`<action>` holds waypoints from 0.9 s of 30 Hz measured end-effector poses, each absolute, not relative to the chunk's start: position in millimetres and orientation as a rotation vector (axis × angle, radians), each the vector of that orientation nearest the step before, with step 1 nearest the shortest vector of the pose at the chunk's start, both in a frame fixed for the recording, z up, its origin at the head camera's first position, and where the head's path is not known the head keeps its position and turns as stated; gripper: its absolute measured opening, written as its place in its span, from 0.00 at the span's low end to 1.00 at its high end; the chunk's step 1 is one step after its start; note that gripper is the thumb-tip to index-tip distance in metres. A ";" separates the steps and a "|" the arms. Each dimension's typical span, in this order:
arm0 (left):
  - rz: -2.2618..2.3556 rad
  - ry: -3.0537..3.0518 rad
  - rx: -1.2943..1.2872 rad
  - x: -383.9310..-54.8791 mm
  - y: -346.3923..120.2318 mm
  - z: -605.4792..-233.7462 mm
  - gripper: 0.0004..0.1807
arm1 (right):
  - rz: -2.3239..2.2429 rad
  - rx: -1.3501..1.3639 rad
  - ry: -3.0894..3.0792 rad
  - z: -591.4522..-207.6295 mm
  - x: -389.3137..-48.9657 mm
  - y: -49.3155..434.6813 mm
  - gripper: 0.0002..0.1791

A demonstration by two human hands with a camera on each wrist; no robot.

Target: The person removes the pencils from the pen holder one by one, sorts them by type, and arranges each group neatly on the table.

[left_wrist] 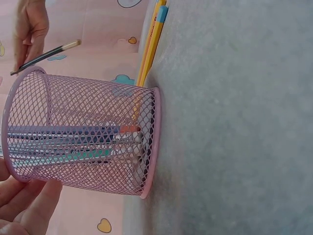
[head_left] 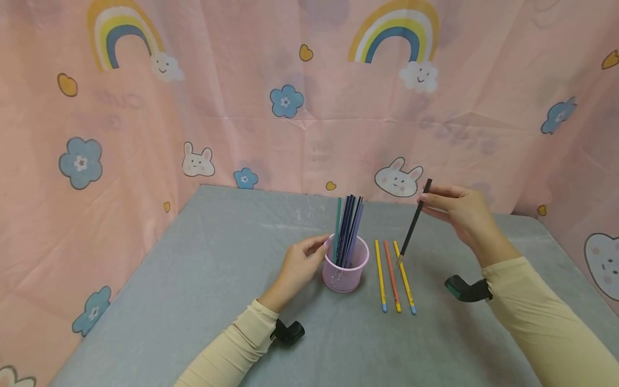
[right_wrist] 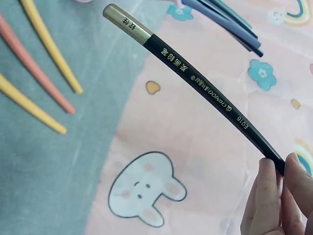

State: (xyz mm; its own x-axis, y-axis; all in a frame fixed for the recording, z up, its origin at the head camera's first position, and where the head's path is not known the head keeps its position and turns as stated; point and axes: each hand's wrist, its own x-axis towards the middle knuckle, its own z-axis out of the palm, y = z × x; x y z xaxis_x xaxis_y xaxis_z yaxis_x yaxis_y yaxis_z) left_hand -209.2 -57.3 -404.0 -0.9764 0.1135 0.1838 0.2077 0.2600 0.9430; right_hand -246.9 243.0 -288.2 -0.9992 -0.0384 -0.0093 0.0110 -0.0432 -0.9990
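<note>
A pink mesh pen holder (head_left: 342, 280) stands upright on the table, with several dark, purple and green pencils (head_left: 346, 231) leaning in it. My left hand (head_left: 301, 264) holds it at the left side by the rim; the left wrist view shows the fingers (left_wrist: 39, 205) against the mesh. Between thumb and fingertips, my right hand (head_left: 461, 212) pinches a black pencil (right_wrist: 205, 93) near one end. That pencil hangs tilted in the air, its gold-coloured end low. Under it lie a yellow pencil (head_left: 380, 277), a red pencil (head_left: 392, 277) and another yellow pencil (head_left: 406, 282), side by side.
A grey table top (head_left: 217, 258) spreads around the holder. Behind it hangs a pink curtain (head_left: 232, 70) printed with rainbows, flowers and rabbits. Black wrist-camera mounts, one at the left sleeve (head_left: 288, 333) and one at the right sleeve (head_left: 468, 289), jut out over the table.
</note>
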 end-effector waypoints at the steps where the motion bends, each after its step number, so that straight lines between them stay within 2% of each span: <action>1: -1.839 -2.431 -0.309 -209.3 -57.3 -404.1 0.16 | -2.230 -0.015 2.159 -289.9 -247.1 245.0 0.06; 11: -1.822 -2.421 -0.338 -211.0 -58.0 -407.3 0.16 | -2.050 0.082 2.253 -307.5 -249.0 262.1 0.11; 12: -1.818 -2.421 -0.341 -211.2 -58.1 -407.5 0.16 | -2.017 0.084 2.279 -309.2 -249.5 262.9 0.13; 17: -1.826 -2.423 -0.336 -210.9 -58.0 -406.8 0.16 | -1.876 0.058 2.379 -318.1 -250.6 264.7 0.37; 27: -1.816 -2.433 -0.319 -209.2 -58.1 -404.0 0.16 | -1.678 0.111 2.463 -340.4 -256.3 264.5 0.38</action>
